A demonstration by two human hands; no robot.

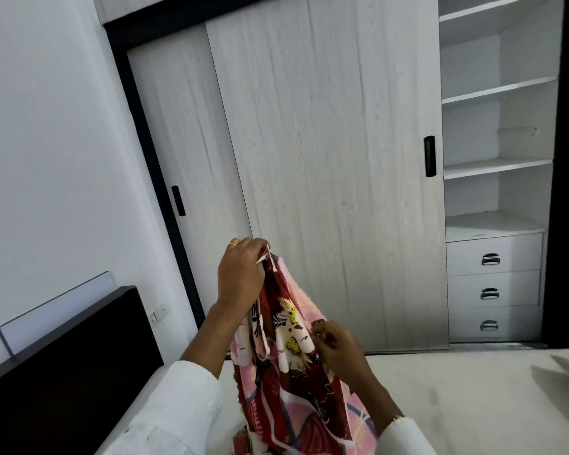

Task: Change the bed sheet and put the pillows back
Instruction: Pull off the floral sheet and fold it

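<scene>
1. Red, pink and white floral cotton bed sheet (289, 362) hangs bunched between both hands, above the bare white mattress (440, 405).
2. Left hand (240, 274), raised highest, has its fingers curled tight round the sheet's top edge; a gold ring (233, 244) sits on one finger.
3. Right hand (337, 348), lower down, pinches a fold of the sheet with bent fingers.
4. White sleeves (178, 408) cover both forearms.
5. Dark wooden headboard (63, 356) stands at the left; pale wood-grain sliding wardrobe doors (326, 159) and white open shelves (496, 165) with drawers stand behind.
</scene>
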